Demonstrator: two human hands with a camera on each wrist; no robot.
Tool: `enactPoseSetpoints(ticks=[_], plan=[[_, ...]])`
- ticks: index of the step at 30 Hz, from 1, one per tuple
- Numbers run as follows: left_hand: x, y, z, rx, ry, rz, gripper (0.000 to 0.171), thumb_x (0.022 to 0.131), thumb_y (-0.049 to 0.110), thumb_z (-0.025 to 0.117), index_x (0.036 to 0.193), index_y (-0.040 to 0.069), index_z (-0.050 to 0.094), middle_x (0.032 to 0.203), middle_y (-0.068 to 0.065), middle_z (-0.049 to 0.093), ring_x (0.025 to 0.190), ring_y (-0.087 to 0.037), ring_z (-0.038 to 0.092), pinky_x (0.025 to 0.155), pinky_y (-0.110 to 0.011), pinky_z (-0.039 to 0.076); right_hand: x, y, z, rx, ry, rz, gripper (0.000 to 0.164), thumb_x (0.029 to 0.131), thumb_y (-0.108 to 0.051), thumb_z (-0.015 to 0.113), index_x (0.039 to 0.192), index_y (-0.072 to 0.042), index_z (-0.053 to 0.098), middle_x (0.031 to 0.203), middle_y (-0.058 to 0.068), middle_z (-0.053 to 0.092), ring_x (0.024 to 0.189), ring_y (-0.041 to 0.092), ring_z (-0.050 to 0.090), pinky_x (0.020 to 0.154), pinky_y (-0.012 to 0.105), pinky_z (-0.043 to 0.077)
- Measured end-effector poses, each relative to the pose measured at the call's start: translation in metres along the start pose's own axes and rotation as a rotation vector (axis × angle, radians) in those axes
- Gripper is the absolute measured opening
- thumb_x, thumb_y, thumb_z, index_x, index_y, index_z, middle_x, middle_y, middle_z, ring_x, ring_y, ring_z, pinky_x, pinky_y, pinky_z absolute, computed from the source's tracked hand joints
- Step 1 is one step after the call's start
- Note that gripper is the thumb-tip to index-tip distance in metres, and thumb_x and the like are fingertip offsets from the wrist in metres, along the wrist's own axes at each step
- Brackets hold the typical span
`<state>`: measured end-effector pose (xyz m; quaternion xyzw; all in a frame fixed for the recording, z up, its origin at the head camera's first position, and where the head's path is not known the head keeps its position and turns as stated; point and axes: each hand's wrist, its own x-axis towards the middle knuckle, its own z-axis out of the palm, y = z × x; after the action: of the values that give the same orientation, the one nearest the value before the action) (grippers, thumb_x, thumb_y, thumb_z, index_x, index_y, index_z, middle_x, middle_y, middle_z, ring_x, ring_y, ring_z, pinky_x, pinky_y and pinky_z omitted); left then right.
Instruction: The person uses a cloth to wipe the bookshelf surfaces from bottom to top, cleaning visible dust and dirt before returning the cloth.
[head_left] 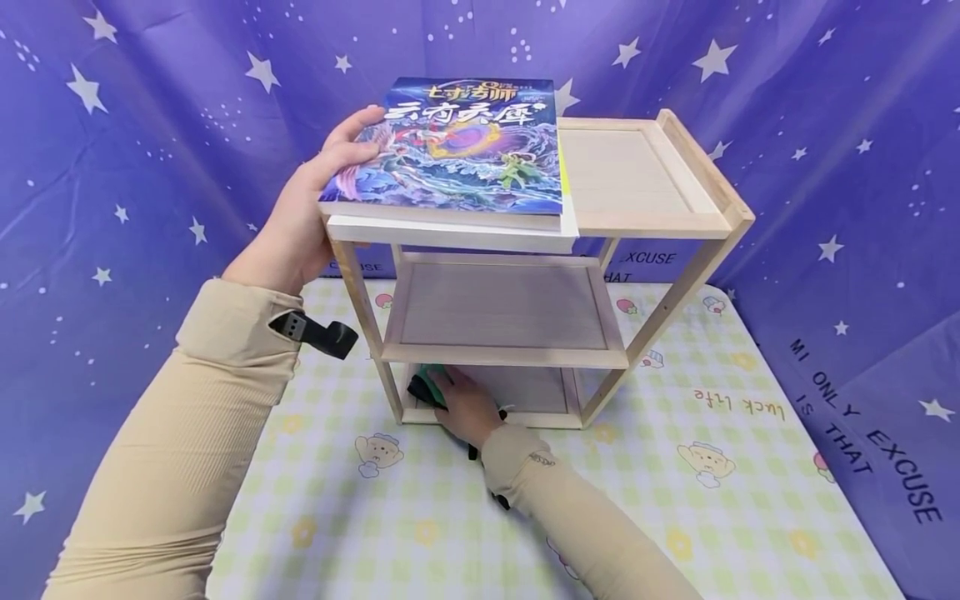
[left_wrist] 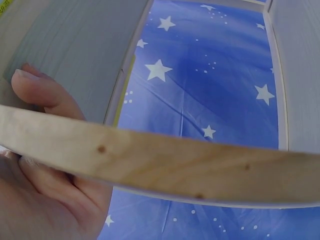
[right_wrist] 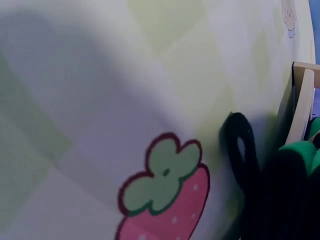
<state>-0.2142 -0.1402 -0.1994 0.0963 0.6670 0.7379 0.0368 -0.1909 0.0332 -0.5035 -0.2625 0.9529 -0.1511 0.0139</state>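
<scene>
A three-tier wooden shelf [head_left: 502, 357] stands on the cloth-covered table. On the left of its top tier lies a blue illustrated book [head_left: 457, 158], stacked on another book [head_left: 450, 231]. My left hand [head_left: 311, 187] grips the shelf's top left corner, fingers over the book cover; in the left wrist view a digit [left_wrist: 47, 95] reaches beneath the top board, behind a wooden bar [left_wrist: 165, 150]. Low down, my right hand [head_left: 468, 408] holds a green-and-black fabric item [head_left: 427, 386] at the left of the bottom tier. A black loop [right_wrist: 240, 145] trails beside it; its exact kind is hidden.
The top tier's right half [head_left: 626, 171] shows bare wood with a raised end rail [head_left: 705, 167]. A checked tablecloth [head_left: 637, 517] with cartoon prints lies under the shelf. Purple star-patterned curtains [head_left: 840, 250] hang behind and at both sides.
</scene>
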Motion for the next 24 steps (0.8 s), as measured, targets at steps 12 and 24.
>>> enactPoseSetpoints(ticks=[12,24], plan=[[-0.002,0.002,-0.001,0.004,0.004,-0.010,0.051,0.097,0.034,0.050,0.146,0.043,0.041,0.161,0.006,0.019,0.140,-0.020,0.036,0.109,-0.033,0.030,-0.005,0.002,0.001,0.108,-0.004,-0.045,0.052,0.092,-0.020,0.068,0.142,-0.013,0.053,0.153,0.011,0.045,0.132,0.029,0.053,0.107,0.039,0.044],[-0.001,0.002,0.000,0.022,-0.013,0.008,0.052,0.097,0.033,0.049,0.148,0.040,0.039,0.161,0.005,0.020,0.140,-0.018,0.037,0.112,-0.032,0.029,-0.022,0.007,0.004,0.107,-0.019,-0.127,0.053,0.091,-0.020,0.071,0.141,-0.016,0.055,0.154,0.008,0.044,0.134,0.028,0.051,0.107,0.039,0.044]])
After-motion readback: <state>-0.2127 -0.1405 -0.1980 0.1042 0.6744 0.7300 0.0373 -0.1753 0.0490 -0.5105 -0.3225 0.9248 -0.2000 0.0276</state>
